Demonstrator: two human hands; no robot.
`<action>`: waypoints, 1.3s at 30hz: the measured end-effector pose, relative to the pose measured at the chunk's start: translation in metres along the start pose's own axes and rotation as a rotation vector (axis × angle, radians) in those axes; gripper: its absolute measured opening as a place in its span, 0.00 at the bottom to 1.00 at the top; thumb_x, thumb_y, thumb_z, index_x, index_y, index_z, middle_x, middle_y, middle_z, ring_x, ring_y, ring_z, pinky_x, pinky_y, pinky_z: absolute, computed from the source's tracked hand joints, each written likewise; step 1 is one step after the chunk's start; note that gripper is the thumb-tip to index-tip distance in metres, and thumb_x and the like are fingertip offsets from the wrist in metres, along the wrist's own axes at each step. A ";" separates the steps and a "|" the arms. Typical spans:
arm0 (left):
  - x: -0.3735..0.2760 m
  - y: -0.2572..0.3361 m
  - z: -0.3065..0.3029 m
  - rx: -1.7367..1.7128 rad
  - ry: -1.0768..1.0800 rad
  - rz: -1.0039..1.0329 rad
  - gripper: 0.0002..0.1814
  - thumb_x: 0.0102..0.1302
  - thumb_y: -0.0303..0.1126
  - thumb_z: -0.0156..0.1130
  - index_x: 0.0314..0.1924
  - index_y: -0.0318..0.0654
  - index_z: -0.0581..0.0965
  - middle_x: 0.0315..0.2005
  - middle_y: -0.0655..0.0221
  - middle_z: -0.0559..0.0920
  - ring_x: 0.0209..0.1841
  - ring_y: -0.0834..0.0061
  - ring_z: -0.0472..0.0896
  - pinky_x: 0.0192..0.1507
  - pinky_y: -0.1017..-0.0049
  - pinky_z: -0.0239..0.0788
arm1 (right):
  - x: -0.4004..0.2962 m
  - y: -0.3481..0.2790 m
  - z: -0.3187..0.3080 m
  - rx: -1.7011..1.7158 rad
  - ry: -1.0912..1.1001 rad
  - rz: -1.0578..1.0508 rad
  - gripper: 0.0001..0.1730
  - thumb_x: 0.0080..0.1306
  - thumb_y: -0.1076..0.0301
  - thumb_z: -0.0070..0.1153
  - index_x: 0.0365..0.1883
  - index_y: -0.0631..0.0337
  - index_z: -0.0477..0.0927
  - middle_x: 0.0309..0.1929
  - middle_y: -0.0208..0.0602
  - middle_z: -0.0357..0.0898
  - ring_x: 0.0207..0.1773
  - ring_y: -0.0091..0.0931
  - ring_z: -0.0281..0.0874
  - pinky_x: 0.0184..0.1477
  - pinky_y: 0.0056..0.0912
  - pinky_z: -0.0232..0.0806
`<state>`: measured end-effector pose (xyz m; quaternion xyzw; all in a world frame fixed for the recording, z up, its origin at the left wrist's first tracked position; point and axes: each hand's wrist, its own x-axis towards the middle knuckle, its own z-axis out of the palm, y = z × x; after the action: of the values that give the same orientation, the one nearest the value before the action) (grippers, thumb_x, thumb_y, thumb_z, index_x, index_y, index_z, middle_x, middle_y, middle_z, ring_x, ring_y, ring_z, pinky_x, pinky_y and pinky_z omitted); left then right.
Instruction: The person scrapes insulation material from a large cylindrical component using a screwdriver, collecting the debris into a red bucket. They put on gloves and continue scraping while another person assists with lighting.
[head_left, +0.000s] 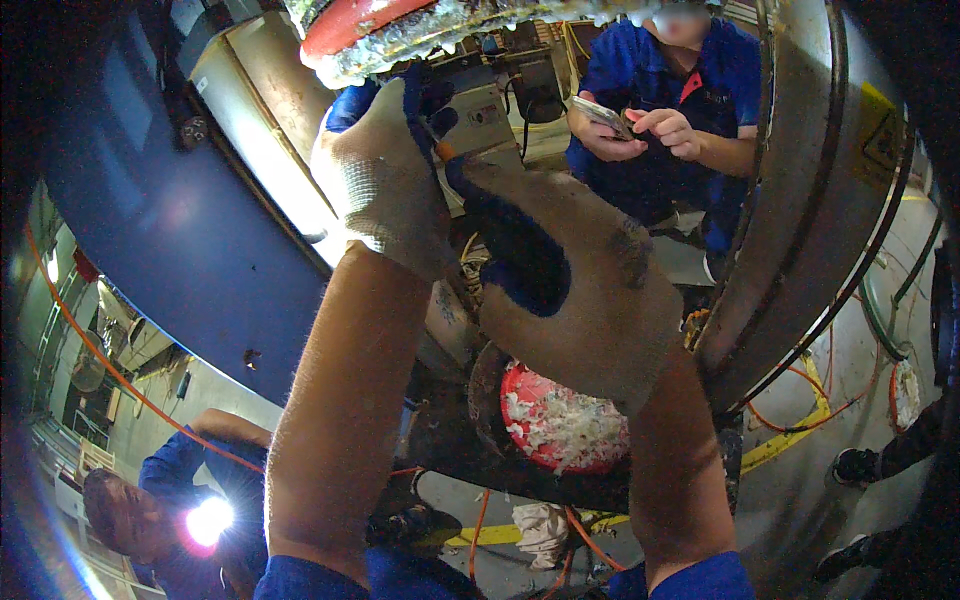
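Both my hands wear pale knit work gloves with blue coated palms and are raised inside a machine opening. My left hand (386, 165) is at a greasy red part (360, 28) at the top; whether its fingers grip anything is unclear. My right hand (577, 277) has its thumb and fingertip closed on a small thin tool with an orange part (445, 151), which points up toward my left fingers. Thick pale grease hangs from the upper red part's edge. Below my right wrist lies a round red part (562, 424) smeared with whitish grease.
A blue machine panel (187, 202) curves along the left, a metal cover (802, 202) along the right. One person (667, 112) opposite holds a phone; another at lower left has a bright light (210, 521). Orange hoses (480, 536) and a crumpled cloth (541, 529) lie below.
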<state>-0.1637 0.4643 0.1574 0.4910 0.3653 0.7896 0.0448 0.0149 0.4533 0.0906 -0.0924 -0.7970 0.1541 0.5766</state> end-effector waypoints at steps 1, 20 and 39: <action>-0.001 0.000 0.001 0.000 -0.005 -0.008 0.12 0.69 0.32 0.62 0.44 0.30 0.85 0.32 0.64 0.88 0.31 0.74 0.86 0.36 0.76 0.78 | -0.001 0.002 0.002 0.001 0.004 -0.011 0.38 0.56 0.71 0.66 0.68 0.57 0.76 0.53 0.48 0.83 0.54 0.40 0.85 0.58 0.41 0.76; 0.001 -0.003 -0.016 -0.212 -0.097 -0.171 0.17 0.72 0.38 0.63 0.49 0.30 0.83 0.37 0.60 0.89 0.39 0.68 0.87 0.42 0.70 0.80 | -0.006 -0.003 -0.004 -0.070 -0.073 0.058 0.41 0.55 0.65 0.68 0.70 0.50 0.74 0.57 0.52 0.80 0.59 0.48 0.80 0.59 0.47 0.74; 0.024 -0.006 -0.039 -0.166 -0.147 -0.225 0.10 0.72 0.34 0.57 0.47 0.39 0.79 0.40 0.62 0.85 0.40 0.66 0.85 0.43 0.67 0.77 | -0.014 -0.006 0.007 -0.006 -0.179 0.094 0.41 0.55 0.67 0.68 0.70 0.54 0.74 0.59 0.55 0.77 0.56 0.50 0.82 0.58 0.47 0.75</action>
<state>-0.2090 0.4579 0.1614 0.4981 0.3473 0.7689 0.2000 0.0129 0.4422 0.0787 -0.1170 -0.8405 0.1862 0.4951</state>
